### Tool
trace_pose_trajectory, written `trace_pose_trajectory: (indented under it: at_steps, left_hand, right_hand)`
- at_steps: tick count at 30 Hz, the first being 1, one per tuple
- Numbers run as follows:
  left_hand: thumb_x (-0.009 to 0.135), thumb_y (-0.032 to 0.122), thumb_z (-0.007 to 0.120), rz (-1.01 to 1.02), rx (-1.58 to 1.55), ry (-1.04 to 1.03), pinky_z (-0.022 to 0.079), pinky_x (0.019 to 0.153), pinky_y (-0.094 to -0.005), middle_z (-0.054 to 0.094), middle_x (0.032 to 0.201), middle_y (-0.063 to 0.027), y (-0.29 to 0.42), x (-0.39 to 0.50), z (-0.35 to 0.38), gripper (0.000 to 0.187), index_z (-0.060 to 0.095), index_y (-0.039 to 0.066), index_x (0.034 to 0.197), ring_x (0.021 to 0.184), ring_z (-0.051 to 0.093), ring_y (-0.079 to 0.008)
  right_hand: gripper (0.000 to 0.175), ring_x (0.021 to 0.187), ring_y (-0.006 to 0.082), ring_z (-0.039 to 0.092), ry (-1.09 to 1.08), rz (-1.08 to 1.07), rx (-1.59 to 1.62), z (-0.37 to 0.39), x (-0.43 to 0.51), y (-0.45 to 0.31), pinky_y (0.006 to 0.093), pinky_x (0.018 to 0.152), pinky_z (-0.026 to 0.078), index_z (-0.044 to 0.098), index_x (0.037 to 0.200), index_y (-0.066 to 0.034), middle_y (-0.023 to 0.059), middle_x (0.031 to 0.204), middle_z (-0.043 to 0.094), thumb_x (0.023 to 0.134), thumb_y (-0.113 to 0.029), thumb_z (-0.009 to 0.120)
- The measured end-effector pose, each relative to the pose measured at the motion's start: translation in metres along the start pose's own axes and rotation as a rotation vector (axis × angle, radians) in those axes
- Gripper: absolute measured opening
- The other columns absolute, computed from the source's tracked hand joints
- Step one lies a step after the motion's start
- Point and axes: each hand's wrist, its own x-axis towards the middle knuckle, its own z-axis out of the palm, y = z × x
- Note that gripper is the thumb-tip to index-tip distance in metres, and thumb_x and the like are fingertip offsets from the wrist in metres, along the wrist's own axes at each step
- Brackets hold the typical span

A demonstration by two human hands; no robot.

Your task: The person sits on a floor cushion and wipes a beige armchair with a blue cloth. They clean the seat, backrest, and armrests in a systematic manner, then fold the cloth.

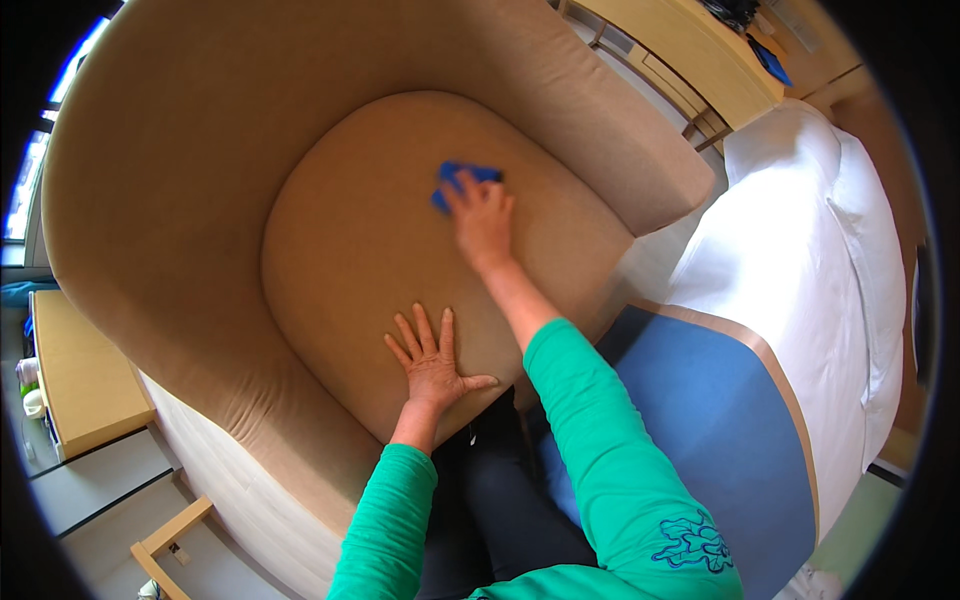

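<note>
A brown upholstered armchair [172, 187] with a curved back fills most of the view before me. My right hand [484, 221] grips a blue cloth [448, 196] and presses it to the rounded seat cushion [337, 225], right of the cushion's middle. What the cloth looks like under my fingers is hidden. Nearer the front edge of the cushion, my left hand [433, 371] lies flat with its fingers spread and holds nothing. Both forearms are in green sleeves.
To the right stands a blue panel [705, 420] with a light brown edge, beside a bed with white bedding [802, 247]. A wooden desk [690, 56] is at the upper right. A wooden cabinet [90, 367] and a wooden frame [176, 529] stand at the left.
</note>
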Motion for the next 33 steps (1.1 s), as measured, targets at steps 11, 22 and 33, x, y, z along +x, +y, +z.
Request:
trace_pose_trajectory:
  at_steps: [11,22,33]
  left_hand:
    - [0.053,0.088,0.072,-0.006,0.001,-0.018,-0.014,0.113,-0.0719,-0.017,0.166,-0.0271,0.001,0.000,-0.001,0.149,0.004,0.016,0.165,0.149,-0.023,-0.0522]
    - [0.052,0.090,0.069,0.008,-0.003,0.044,-0.014,0.113,-0.0724,-0.015,0.167,-0.0260,-0.005,0.001,0.008,0.147,0.007,0.020,0.165,0.150,-0.020,-0.0521]
    - [0.053,0.088,0.072,-0.015,-0.008,0.012,-0.013,0.113,-0.0723,-0.015,0.167,-0.0253,-0.002,0.001,0.006,0.145,0.010,0.020,0.165,0.150,-0.019,-0.0519]
  right_hand:
    - [0.046,0.107,0.0300,0.052,0.102,0.181,-0.167,-0.081,-0.106,0.086,0.0432,0.096,0.043,0.067,0.129,-0.0194,0.0065,0.138,0.057,0.085,-0.006,0.061]
    - [0.052,0.125,0.0443,0.043,0.206,0.585,0.096,-0.077,-0.209,0.001,0.0515,0.107,0.033,0.052,0.146,-0.0063,0.0257,0.147,0.043,0.094,-0.002,0.055]
    - [0.054,0.120,0.0468,0.048,0.419,0.966,0.262,-0.046,-0.145,0.091,0.0519,0.104,0.036,0.038,0.151,0.0002,0.0305,0.131,0.052,0.104,-0.023,0.049]
